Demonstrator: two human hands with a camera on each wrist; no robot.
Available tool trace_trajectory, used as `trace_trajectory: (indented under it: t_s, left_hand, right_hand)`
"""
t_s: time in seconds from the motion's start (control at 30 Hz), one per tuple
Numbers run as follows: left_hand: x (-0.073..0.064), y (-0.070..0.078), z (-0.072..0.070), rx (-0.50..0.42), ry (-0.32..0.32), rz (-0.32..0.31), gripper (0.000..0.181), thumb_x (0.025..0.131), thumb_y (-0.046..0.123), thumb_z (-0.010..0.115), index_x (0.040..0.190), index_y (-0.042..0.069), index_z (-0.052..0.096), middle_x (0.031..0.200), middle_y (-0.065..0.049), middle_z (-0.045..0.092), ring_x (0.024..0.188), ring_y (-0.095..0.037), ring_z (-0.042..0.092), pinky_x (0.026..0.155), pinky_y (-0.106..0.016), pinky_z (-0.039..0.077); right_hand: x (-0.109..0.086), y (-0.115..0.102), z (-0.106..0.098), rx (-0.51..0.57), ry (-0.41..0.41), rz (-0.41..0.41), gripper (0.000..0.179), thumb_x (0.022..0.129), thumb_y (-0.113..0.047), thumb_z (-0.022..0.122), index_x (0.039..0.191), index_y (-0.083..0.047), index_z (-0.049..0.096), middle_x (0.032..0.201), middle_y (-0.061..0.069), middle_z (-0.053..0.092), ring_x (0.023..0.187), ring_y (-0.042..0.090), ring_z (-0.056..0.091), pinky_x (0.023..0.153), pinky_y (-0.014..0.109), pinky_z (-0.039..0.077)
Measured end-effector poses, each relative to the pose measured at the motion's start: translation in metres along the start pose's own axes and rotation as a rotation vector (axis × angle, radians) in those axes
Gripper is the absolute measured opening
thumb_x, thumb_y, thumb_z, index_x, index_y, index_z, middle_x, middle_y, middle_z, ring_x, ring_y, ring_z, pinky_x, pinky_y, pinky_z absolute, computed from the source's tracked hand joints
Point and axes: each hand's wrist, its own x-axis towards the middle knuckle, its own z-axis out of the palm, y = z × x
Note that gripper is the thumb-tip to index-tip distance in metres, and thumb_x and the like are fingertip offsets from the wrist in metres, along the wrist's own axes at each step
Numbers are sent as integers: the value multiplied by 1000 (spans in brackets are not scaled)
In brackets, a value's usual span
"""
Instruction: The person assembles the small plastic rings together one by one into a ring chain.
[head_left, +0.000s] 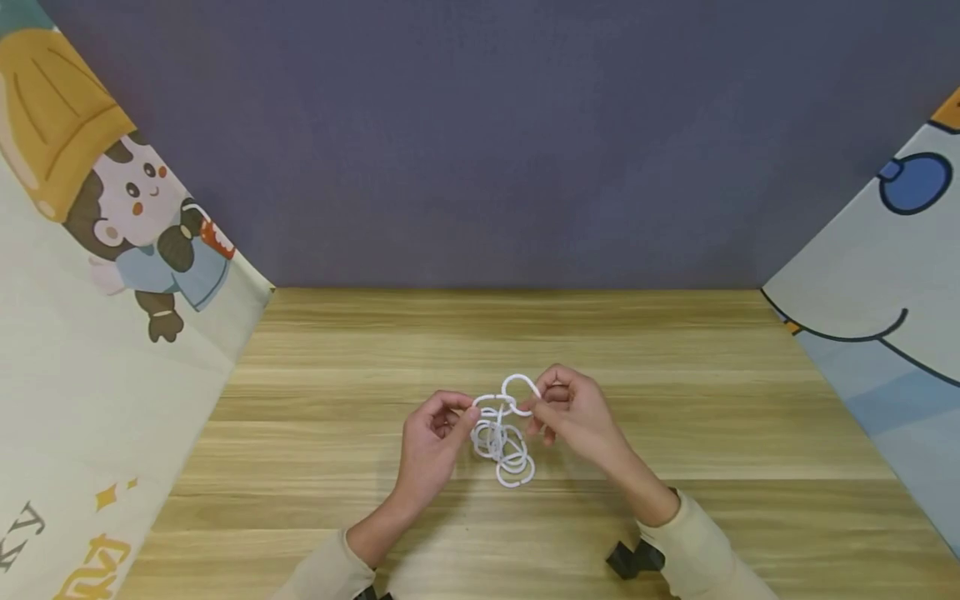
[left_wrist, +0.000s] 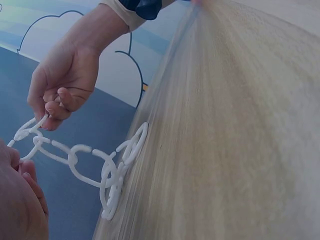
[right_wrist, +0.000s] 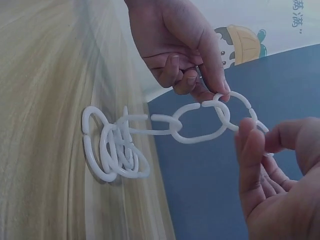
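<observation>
White plastic chain links [right_wrist: 200, 141], oval with a small gap in one side, are hooked together into a chain. My left hand [head_left: 432, 443] pinches one link between thumb and fingertips. Opposite it, my right hand [head_left: 581, 414] pinches the end link [head_left: 519, 377], which is hooked through the one on the left. From the held links the chain hangs down, seen side-on in the left wrist view, and its lower links [left_wrist: 111, 200] lie heaped on the wooden table. Fingertips partly hide the right-hand link in the right wrist view.
The wood-grain table [head_left: 337, 350] spreads around both hands. A dark blue-grey panel [head_left: 510, 150] stands along its back edge. Cartoon-printed walls rise on the left [head_left: 90, 400] and right [head_left: 847, 275]. A black strap piece [head_left: 633, 560] shows at the right sleeve.
</observation>
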Motion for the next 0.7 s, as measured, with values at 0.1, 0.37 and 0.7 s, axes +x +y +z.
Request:
trace_trajectory:
  t_s: [0.1,0.37,0.7]
  left_hand:
    - [0,0,0,-10,4,10,10,99,-3,79,107,-7,75,89,-11,73,72,-7,63,62,-17,49]
    - [0,-3,-2,-3,-10,4,13,99,-3,78,109,-10,73,89,-13,73,71,-8,62,62,-17,49]
    - [0,-5,0,56,-114,-90,9,99,0,79,107,-4,76,100,-16,76,69,-13,64,59,-18,48]
  right_hand:
    - [1,0,-2,2,10,-3,11,100,8,68,107,13,61,85,21,76,59,17,68,51,25,55]
    - [3,-5,-9,1,88,11,19,106,-2,70,116,15,73,78,6,69,58,9,59,50,21,51]
    - [2,-8,-10,14,108,19,21,105,-2,73,116,16,73,78,7,69,57,9,60,50,21,51]
